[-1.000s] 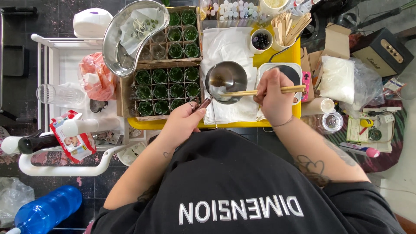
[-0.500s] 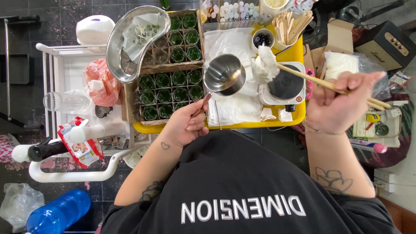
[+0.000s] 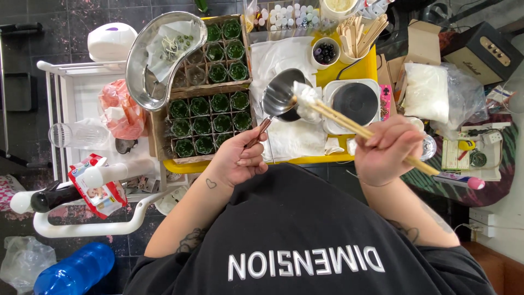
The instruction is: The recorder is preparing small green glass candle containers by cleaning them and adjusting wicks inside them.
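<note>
Dark floor tiles surround a cluttered yellow worktop (image 3: 364, 70) at the middle of the frame. Nearest, the left hand (image 3: 236, 158) is closed on the handle of a small steel saucepan (image 3: 279, 96), tilted above white paper at centre. Right of it, the right hand (image 3: 385, 148) grips wooden chopsticks (image 3: 349, 125) whose tips pinch a white wad (image 3: 306, 100) at the pan's rim. Behind sit a black hotplate (image 3: 355, 103) and, upper left, crates of green-filled glass jars (image 3: 208, 117).

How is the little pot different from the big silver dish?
The small pot is round with a long handle, and the left hand holds it tilted; the kidney-shaped dish has no handle and rests on the jar crates, holding paper. Both are shiny metal.
</note>
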